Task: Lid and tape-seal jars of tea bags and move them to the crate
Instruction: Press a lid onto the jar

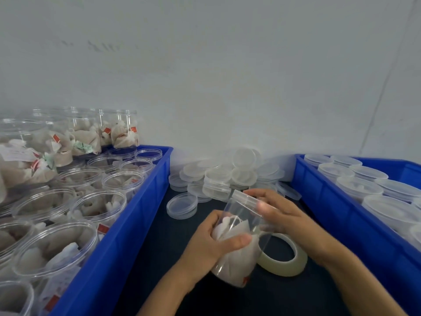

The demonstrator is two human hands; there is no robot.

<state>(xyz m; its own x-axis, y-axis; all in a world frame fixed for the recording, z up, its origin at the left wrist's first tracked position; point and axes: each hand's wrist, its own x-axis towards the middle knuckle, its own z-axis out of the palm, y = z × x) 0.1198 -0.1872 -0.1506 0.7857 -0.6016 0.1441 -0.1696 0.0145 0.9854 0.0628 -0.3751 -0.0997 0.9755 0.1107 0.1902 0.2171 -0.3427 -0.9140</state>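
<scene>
A clear plastic jar of tea bags [237,258] is tilted away from me over the dark table, with a translucent lid [245,198] on its far end. My left hand [211,245] grips the jar's body, thumb across the front. My right hand [280,215] curls round the jar's upper part just below the lid. A roll of clear tape [284,262] lies flat on the table just right of the jar, below my right wrist.
A blue crate [127,224] on the left holds several open jars of tea bags, with more stacked behind. A blue crate [337,208] on the right holds several lidded jars. A heap of loose lids [227,176] lies against the white wall between them.
</scene>
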